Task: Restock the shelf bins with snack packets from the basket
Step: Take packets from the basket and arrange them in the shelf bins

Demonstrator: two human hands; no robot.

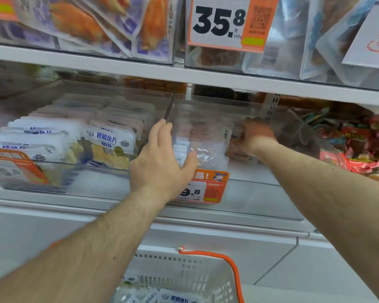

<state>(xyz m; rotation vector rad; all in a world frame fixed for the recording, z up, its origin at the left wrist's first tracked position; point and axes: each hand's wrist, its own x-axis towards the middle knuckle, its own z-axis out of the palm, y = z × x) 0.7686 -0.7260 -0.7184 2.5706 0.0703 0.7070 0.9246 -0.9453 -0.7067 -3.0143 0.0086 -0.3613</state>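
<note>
At six o'clock, nearest the camera, the white basket (184,272) with its orange handle was seen, snack packets (177,297) lying in it. Above it, toward the centre, the left hand (160,158) was laid flat against the front of the clear middle bin (245,171), fingers straight, thumb spread, nothing gripped. At one o'clock the right hand (255,133) was reached inside that bin, fingers curled over packets there; whether one was truly gripped could not be told through the blur. At nine o'clock the neighbouring bin (74,165) was already filled with upright fish-slice packets (109,145). For the step in hand, it was judged that the bin should be steadied by the left hand while packets were pushed back and stood upright in rows, labels forward, so that room was left at the front
</note>
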